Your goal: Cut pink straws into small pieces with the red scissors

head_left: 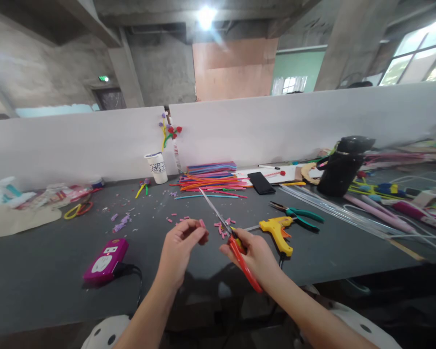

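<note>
Left hand (181,245): we pinched a pink piece (202,223) between thumb and fingers, above the table (51,281).
Pinch: we judged a light, firm hold best, since so small a piece could slip or spring away.
Right hand (256,252): we gripped the scissors (244,264) by their red handles, the tips pointing forward and left, apart from our left fingers.
Blades: we could not tell whether they stood slightly parted; for clean snips, we judged a steady wrist and a square angle wise.
Pink bits (222,230): ours lay strewn near the blades, on both sides; a sweeping sleeve could scatter them.
Glue gun (278,229): we had it just right of our right hand, where a knuckle could nudge it.
Pliers (303,213): we saw them beyond it.
Stems (210,182): we saw the heap past the blade tips.
</note>
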A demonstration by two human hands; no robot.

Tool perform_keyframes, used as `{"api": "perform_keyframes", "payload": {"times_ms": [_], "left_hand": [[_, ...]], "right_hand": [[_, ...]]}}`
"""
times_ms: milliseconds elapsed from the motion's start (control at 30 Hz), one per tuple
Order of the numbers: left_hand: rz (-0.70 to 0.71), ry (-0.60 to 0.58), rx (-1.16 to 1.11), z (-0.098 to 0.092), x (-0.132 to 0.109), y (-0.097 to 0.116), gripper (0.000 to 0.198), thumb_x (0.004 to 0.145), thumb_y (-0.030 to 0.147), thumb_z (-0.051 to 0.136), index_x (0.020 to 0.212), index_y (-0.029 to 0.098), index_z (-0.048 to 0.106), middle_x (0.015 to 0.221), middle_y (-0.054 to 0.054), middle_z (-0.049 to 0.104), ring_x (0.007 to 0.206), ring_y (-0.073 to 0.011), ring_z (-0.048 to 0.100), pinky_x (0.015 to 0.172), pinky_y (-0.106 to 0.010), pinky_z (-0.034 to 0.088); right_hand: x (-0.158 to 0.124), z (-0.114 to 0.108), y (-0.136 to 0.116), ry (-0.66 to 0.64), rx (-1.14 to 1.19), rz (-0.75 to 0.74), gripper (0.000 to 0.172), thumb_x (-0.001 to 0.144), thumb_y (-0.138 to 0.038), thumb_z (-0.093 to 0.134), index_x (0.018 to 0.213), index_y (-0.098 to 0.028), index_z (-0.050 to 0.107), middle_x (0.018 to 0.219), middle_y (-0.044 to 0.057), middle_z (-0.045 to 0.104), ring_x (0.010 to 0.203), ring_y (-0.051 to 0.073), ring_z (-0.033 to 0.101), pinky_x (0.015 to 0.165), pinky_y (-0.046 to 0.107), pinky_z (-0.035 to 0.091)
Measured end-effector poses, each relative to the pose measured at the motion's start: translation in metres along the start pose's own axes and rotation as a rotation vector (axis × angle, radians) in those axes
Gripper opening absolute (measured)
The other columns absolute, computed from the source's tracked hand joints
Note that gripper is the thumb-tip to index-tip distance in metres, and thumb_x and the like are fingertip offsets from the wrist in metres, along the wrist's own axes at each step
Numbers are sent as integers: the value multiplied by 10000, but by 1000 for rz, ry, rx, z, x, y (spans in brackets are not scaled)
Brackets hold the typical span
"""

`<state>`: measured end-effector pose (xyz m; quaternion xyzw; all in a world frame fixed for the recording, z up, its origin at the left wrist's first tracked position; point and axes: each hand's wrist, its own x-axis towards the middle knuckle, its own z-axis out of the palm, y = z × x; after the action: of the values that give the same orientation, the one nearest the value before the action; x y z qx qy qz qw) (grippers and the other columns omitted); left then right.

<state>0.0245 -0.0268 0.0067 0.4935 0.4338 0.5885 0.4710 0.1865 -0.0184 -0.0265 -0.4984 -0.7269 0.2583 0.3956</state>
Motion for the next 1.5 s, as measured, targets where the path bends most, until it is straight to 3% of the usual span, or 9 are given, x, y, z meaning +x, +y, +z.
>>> {"api": "perform_keyframes", "payload": {"times_ms": [200,467,1500], "left_hand": [[36,98,-154,-10,0,9,103,654,217,615,722,144,593,665,-7,614,598,-103,540,613,-223,419],[46,97,-158,-6,-4,12,82,633,215,626,667,148,593,624,8,582,560,-93,510,589,-213,410],[52,57,-241,-6,-4,12,39,663,186,605,684,153,610,617,21,573,559,-72,501,569,-191,393]], "right_hand": [[-12,-7,-10,-90,-318,-129,273,693,-455,502,780,-199,461,527,-36,501,492,125,455,471,206,260],[-17,-8,-7,-14,-664,-227,296,747,-455,418,812,-176,494,549,11,551,511,167,520,484,240,245],[-17,-1,-9,28,-754,-286,394,780,-535,363,749,-170,507,524,24,583,473,179,562,455,248,257]]}}
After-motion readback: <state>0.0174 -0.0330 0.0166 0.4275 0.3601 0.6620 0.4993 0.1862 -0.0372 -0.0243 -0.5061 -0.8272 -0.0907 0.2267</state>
